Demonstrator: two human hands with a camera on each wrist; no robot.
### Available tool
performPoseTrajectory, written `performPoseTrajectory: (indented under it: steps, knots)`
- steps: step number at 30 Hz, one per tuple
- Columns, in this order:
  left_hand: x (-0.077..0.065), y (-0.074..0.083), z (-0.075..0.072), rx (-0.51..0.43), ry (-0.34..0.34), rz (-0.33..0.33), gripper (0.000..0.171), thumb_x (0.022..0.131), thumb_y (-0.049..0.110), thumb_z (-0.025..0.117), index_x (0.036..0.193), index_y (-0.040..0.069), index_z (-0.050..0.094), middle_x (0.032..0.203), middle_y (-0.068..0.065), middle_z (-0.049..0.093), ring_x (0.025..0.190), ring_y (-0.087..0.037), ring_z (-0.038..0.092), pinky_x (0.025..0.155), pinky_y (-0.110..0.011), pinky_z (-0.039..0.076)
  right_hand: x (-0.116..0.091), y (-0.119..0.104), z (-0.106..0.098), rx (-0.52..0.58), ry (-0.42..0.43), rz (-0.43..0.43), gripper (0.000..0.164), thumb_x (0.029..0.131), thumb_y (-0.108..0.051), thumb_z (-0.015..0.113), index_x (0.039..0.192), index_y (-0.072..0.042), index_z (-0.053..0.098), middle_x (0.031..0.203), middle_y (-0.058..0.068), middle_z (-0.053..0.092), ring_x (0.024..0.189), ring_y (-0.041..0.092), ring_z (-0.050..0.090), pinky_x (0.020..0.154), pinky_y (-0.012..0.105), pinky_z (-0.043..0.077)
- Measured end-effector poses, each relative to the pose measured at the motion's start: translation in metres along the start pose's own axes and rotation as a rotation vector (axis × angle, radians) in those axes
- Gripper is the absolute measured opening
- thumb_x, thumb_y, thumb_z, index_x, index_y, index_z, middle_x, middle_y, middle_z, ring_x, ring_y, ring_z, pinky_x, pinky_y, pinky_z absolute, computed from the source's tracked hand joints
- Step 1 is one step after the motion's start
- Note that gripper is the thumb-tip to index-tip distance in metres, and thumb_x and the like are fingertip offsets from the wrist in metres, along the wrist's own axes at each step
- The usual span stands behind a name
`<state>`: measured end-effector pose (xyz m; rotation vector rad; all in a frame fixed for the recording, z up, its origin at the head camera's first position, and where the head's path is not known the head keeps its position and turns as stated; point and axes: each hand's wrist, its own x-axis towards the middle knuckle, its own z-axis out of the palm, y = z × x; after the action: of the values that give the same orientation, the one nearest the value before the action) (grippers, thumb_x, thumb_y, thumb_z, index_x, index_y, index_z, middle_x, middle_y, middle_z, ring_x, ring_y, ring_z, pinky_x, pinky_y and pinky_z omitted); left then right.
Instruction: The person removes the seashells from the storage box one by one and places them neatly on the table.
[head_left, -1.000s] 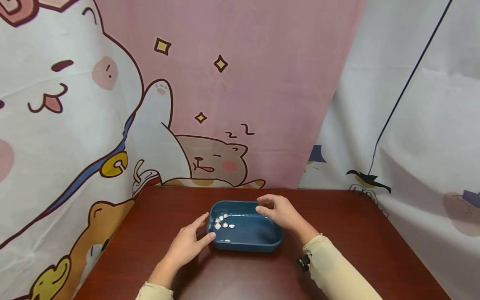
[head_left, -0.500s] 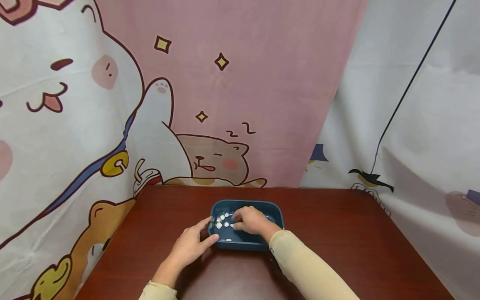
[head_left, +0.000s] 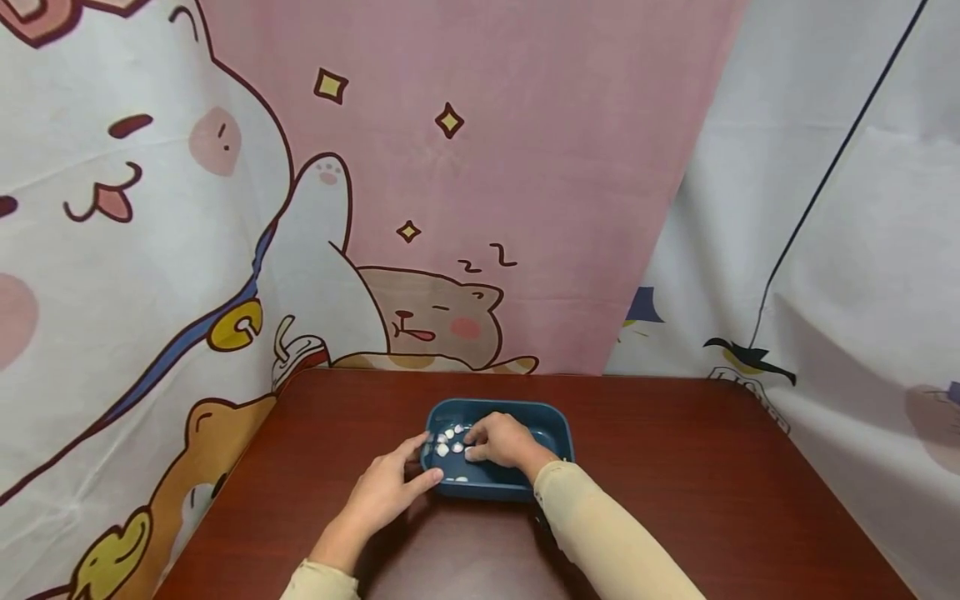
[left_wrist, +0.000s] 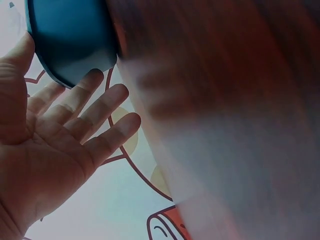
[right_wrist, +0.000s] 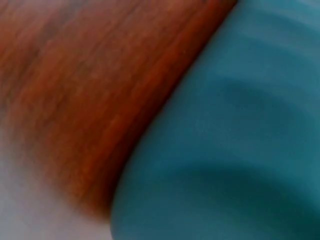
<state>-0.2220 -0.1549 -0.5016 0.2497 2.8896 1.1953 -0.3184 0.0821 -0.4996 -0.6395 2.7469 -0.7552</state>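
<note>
A blue rectangular tray (head_left: pixel 498 492) sits on the table. Several small white pieces (head_left: pixel 443 450) lie in its left part, their kind too small to make out. My left hand (head_left: pixel 386 492) spreads at the tray's left end, thumb near the front corner; in the left wrist view its fingers (left_wrist: pixel 112 102) are straight beside the blue wall. My right hand (head_left: pixel 502 442) reaches down inside the tray, thumb and fingertips bent toward the white pieces. One piece shows at the thumb tip, and I cannot tell whether it is pinched. The right wrist view shows only the tray wall (right_wrist: pixel 215 140) and table.
The dark red-brown wooden table (head_left: pixel 645 450) extends around the tray. Behind it hangs a cloth backdrop (head_left: pixel 555 183) printed with cartoon animals, meeting the table's far edge. A small dark object (head_left: pixel 542 521) shows beneath the right sleeve.
My right hand has moved left and down from the tray's right rim into the tray, stopping beside the white pieces. My left hand stays at the left end. The view shifts slightly.
</note>
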Motion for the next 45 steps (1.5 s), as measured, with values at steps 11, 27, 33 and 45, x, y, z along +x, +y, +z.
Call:
performPoseTrajectory:
  steps: [11,27,33,45]
  knots:
    - [0.001,0.0,0.0,0.014,-0.001,-0.008,0.071,0.097,0.046,0.078,0.159,0.021,0.052,0.138,-0.007,0.074,0.118,-0.023,0.075,0.1,-0.058,0.056,0.004,0.003,0.005,-0.015,0.04,0.02,0.023,0.093,-0.026,0.086,0.114,-0.02,0.085,0.097,-0.005,0.079,0.085,0.01,0.062,0.087,0.04,0.058]
    - [-0.002,0.004,-0.001,0.018,-0.018,-0.007,0.071,0.098,0.045,0.077,0.159,0.018,0.051,0.138,-0.01,0.074,0.117,-0.024,0.075,0.099,-0.058,0.057,0.0,-0.002,0.008,-0.165,0.077,-0.098,0.019,0.096,-0.028,0.082,0.11,-0.014,0.086,0.103,-0.001,0.083,0.093,0.011,0.074,0.092,0.038,0.063]
    - [-0.004,0.003,0.003,0.023,-0.022,-0.003,0.071,0.099,0.045,0.077,0.159,0.018,0.051,0.138,-0.01,0.074,0.115,-0.024,0.076,0.097,-0.057,0.058,-0.005,0.0,0.002,-0.115,0.096,-0.14,0.017,0.095,-0.026,0.081,0.105,-0.014,0.087,0.096,-0.005,0.082,0.08,0.004,0.066,0.08,0.031,0.061]
    - [-0.002,0.0,0.004,0.055,0.023,0.018,0.072,0.097,0.047,0.078,0.158,0.019,0.053,0.134,-0.008,0.076,0.113,-0.023,0.077,0.095,-0.06,0.057,-0.061,0.085,-0.108,0.018,0.371,-0.03,0.018,0.097,-0.028,0.08,0.105,-0.013,0.086,0.099,0.002,0.084,0.086,0.013,0.075,0.074,0.034,0.061]
